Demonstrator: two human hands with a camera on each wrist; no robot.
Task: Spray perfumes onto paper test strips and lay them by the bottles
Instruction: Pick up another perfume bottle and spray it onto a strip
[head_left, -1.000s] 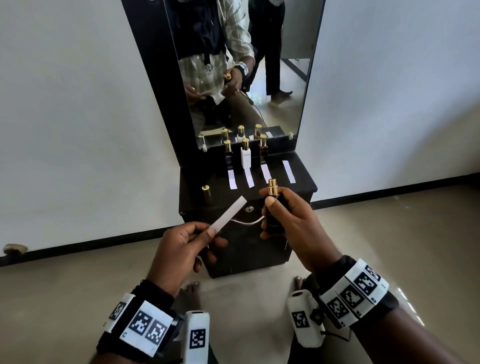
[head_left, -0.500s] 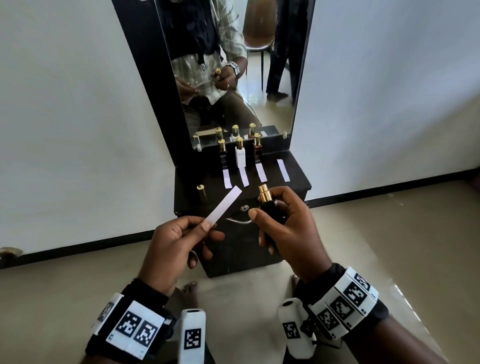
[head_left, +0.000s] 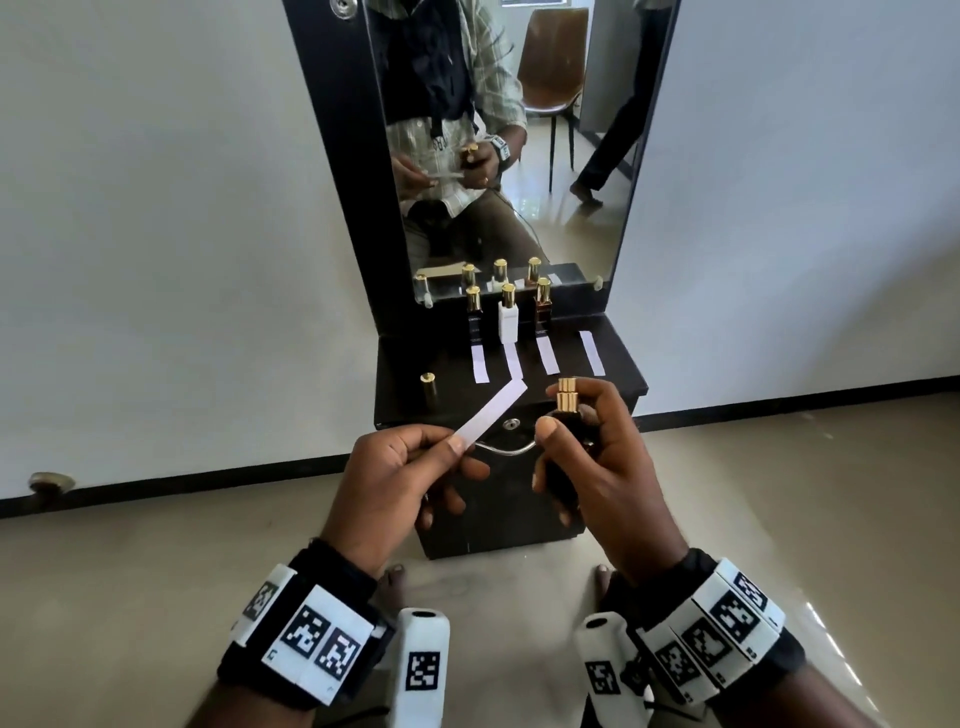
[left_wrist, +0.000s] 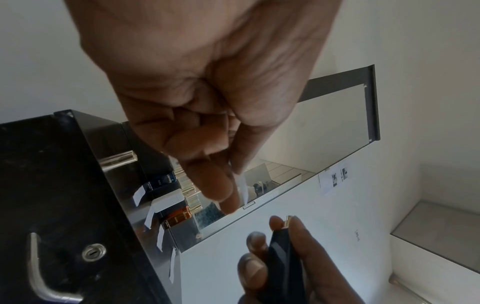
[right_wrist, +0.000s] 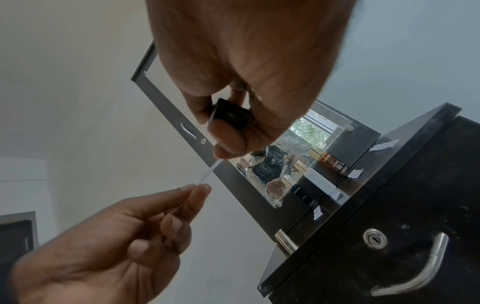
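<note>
My left hand (head_left: 415, 462) pinches the near end of a white paper strip (head_left: 491, 413) that slants up to the right. My right hand (head_left: 597, 457) grips a black perfume bottle (head_left: 567, 415) with a bare gold sprayer, its nozzle level with the strip's far tip, a small gap between them. The same strip (right_wrist: 207, 174) runs from my left hand's fingers (right_wrist: 197, 191) up toward the bottle's base (right_wrist: 230, 114) in the right wrist view. Three capped bottles (head_left: 507, 321) stand at the back of the black cabinet top (head_left: 410, 384), with several white strips (head_left: 546, 356) laid in front.
A loose gold cap (head_left: 428, 393) stands at the cabinet top's left. A mirror (head_left: 498, 145) rises behind the bottles. The cabinet front has a lock (head_left: 510, 424) and a metal handle (head_left: 504, 450). A moving person and a chair show in the mirror.
Both hands have stayed close together before the cabinet; the bottle has tilted a little upright and the strip's tip sits slightly nearer the sprayer. The head view has tipped upward.
</note>
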